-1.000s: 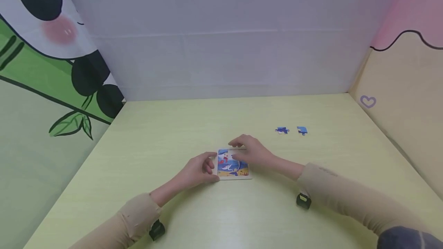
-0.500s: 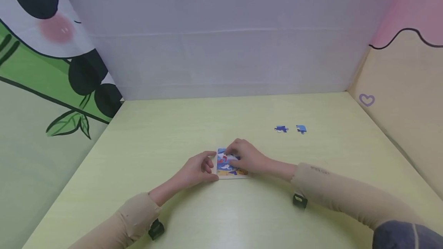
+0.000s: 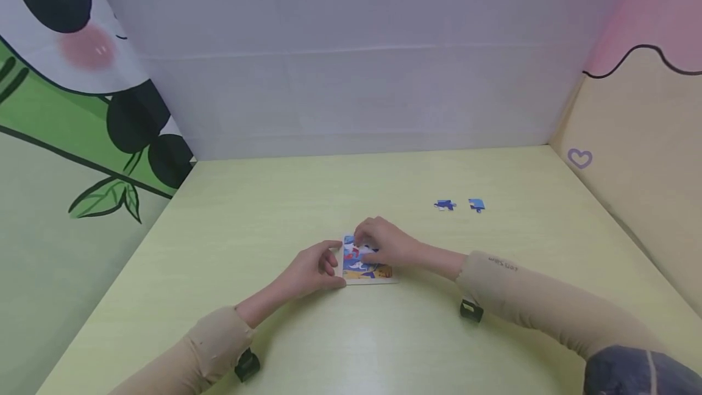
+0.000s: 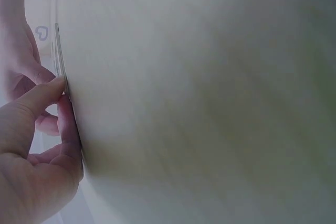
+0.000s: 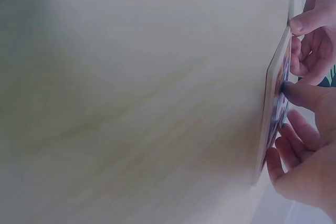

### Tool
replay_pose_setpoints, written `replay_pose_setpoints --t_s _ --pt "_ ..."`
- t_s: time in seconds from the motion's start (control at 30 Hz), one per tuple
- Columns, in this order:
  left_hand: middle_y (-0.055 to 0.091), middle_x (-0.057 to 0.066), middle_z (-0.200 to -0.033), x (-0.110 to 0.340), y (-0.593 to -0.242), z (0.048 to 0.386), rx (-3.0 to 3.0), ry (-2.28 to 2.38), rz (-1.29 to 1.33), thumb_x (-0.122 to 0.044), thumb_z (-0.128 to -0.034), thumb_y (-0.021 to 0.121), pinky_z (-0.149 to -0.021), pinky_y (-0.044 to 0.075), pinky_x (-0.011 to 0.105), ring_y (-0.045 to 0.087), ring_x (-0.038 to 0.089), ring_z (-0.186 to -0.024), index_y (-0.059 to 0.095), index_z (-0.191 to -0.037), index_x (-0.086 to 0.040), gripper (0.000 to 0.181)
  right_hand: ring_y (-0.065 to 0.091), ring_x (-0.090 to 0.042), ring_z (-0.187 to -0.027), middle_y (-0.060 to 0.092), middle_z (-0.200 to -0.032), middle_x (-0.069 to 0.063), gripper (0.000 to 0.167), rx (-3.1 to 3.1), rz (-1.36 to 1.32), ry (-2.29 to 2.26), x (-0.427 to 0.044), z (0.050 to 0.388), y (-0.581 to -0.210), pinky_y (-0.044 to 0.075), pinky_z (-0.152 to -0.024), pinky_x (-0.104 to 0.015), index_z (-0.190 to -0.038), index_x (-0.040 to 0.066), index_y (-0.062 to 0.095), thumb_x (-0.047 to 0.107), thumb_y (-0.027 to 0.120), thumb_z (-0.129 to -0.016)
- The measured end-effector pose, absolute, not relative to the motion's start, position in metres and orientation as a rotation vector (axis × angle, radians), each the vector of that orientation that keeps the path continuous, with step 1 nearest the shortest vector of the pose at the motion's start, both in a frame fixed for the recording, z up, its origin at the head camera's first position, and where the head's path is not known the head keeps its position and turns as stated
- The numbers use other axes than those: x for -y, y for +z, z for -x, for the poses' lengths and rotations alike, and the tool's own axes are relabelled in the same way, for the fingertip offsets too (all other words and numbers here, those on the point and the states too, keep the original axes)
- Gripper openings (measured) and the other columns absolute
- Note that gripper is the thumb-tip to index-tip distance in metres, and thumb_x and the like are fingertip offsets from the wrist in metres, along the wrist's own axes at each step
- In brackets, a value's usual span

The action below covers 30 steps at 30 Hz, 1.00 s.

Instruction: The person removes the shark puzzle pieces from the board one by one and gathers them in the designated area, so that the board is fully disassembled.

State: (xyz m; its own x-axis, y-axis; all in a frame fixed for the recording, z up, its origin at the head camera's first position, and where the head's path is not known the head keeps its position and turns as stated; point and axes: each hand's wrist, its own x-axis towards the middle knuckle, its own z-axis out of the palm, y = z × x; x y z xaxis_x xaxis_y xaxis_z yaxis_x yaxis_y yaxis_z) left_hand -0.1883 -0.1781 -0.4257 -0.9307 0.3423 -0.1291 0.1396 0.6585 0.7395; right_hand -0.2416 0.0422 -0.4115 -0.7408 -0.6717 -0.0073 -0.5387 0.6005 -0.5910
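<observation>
1. Pale wood and blue print right at the fingertips: a small puzzle board (image 3: 370, 281), resting on the light tabletop (image 3: 307, 212), between left fingers and right.
2. Left hand (image 3: 312, 270) holding the board by its left edge, thumb at the near corner, forefinger up by the far corner, remaining fingers curled in toward the palm.
3. Right hand (image 3: 390, 245) bent over the far right part of the board, thumb touching the printed face, forefinger arched beyond with a modest gap between. Cannot tell whether pinching a piece or merely pressing, with the contact spot hidden.
4. Around the right thumb and just beside the left fingers: a sea picture (image 3: 356, 266) in blue, red and sandy orange, apparently joined along the near and left sides; covered by the right hand farther over.
5. Beyond the right fingers and off to their right, well apart from them: a dark blue piece (image 3: 446, 204) and a lighter blue piece (image 3: 477, 203), side by side, not touching.
6. Well along, by judgement: mostly filled. Left over: both loose pieces, not yet on the board, plus perhaps the spot beneath the right fingers.
</observation>
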Motion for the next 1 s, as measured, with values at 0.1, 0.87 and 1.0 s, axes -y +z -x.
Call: replay_pose_setpoints --t_s 0.1,0.87,1.0 --pt "0.062 0.002 -0.096 0.178 -0.426 0.188 -2.625 1.133 -0.386 -0.015 -0.0747 0.086 -0.070 0.048 0.020 0.059 0.011 -0.082 0.049 -0.142 -0.003 0.077 0.056 -0.023 -0.119 0.062 -0.128 -0.009 0.051 -2.570 0.946 -0.892 -0.040 0.246 -0.413 0.045 -0.106 -0.040 -0.129 0.005 0.058 0.014 0.079 -0.083" --pt "0.062 0.003 -0.095 0.177 -0.427 0.189 -2.624 1.136 -0.396 -0.016 -0.0746 0.086 -0.068 0.049 0.020 0.059 0.011 -0.081 0.047 -0.142 -0.001 0.080 0.056 -0.012 -0.092 0.064 -0.105 -0.001 0.033 -2.513 1.070 -0.798 -0.036 0.276 -0.414 0.049 -0.082 -0.027 -0.118 0.013 0.070 0.014 0.075 -0.086" --pt "0.062 0.003 -0.094 0.177 -0.426 0.189 -2.629 1.129 -0.396 -0.016 -0.0749 0.086 -0.068 0.049 0.020 0.058 0.011 -0.081 0.048 -0.142 -0.001 0.079 0.055 -0.013 -0.093 0.064 -0.105 -0.002 0.035 -2.538 1.099 -0.793 -0.035 0.275 -0.414 0.049 -0.083 -0.028 -0.121 0.011 0.069 0.014 0.074 -0.086"
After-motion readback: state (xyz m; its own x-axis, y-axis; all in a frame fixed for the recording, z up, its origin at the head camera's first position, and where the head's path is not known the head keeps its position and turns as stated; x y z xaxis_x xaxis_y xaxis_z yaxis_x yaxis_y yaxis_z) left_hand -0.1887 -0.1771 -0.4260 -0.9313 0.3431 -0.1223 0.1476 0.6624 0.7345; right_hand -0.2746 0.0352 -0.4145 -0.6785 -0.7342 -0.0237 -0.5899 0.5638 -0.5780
